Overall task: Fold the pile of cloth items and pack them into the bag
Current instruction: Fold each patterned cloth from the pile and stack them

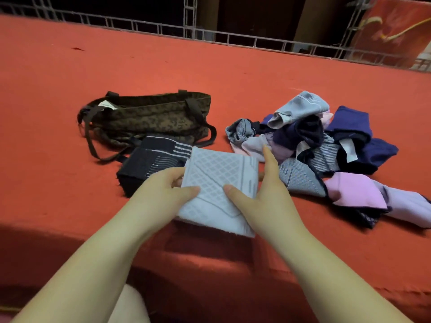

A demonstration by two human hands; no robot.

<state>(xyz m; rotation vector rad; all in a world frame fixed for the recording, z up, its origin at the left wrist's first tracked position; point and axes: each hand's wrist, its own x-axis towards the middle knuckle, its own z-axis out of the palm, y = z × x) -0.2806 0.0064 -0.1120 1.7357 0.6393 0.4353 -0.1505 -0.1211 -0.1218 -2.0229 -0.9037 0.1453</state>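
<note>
A folded pale blue cloth (221,180) with a diamond pattern is held just above the red surface near the front edge. My left hand (163,190) grips its left side, thumb on top. My right hand (263,192) grips its right side, thumb on top and index finger stretched along the far edge. Behind the cloth to the left lies a folded dark striped cloth (149,164). Further back a brown patterned bag (149,117) lies on its side with its straps loose. A loose pile of blue, navy, striped and lilac cloths (321,145) sits to the right.
The red carpeted surface (58,113) stretches far to the left and back. A metal railing (233,40) runs along its far edge. A red banner (394,31) hangs at the back right. My knee (130,306) shows below the front edge.
</note>
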